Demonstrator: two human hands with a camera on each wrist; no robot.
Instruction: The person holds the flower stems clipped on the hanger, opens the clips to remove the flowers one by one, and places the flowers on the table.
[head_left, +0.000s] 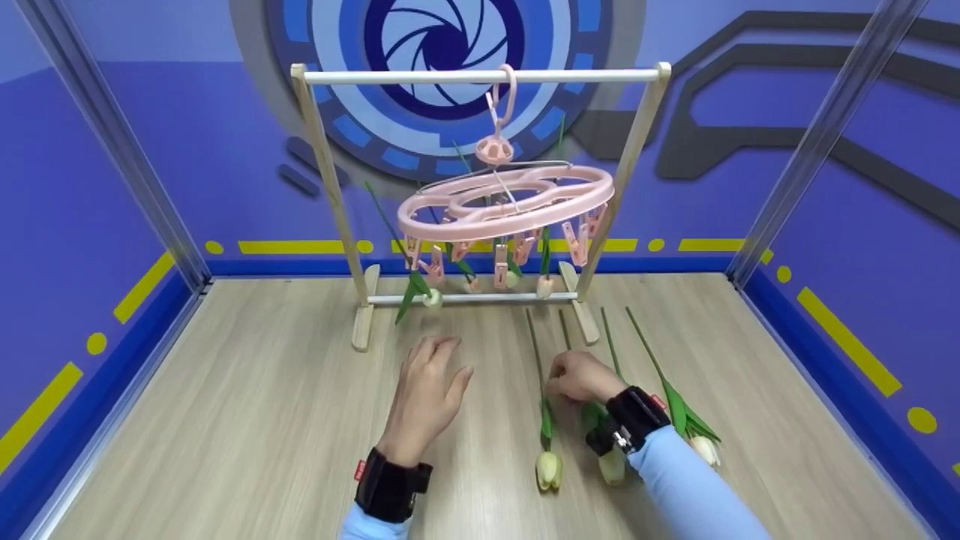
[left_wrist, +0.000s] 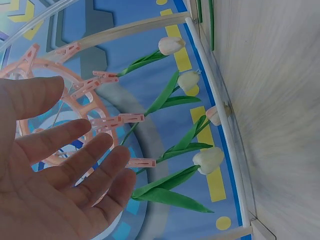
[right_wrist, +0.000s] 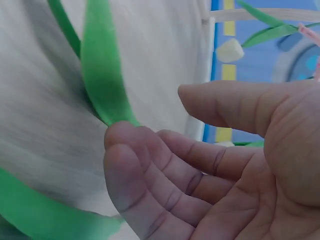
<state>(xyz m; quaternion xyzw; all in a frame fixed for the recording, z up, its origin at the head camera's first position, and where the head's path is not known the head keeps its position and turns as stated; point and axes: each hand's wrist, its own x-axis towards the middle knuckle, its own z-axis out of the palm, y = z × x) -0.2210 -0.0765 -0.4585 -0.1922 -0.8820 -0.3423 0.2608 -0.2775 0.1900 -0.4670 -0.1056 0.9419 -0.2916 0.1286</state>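
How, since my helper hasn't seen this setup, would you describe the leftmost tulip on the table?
Start from the rack holding a pink hanger and look at the table before it. There, just left of the right hand, a tulip lies with its stem toward the rack. Of those on the table, it is the leftmost and nearest the left hand.

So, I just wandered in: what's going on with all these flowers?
A person's right hand is down among the tulips lying on the table, its fingertips right by a green leaf and its thumb apart. The left hand is relaxed and holds nothing. Behind them stands a rack with a pink clip hanger, from which at least four more tulips hang blooms down.
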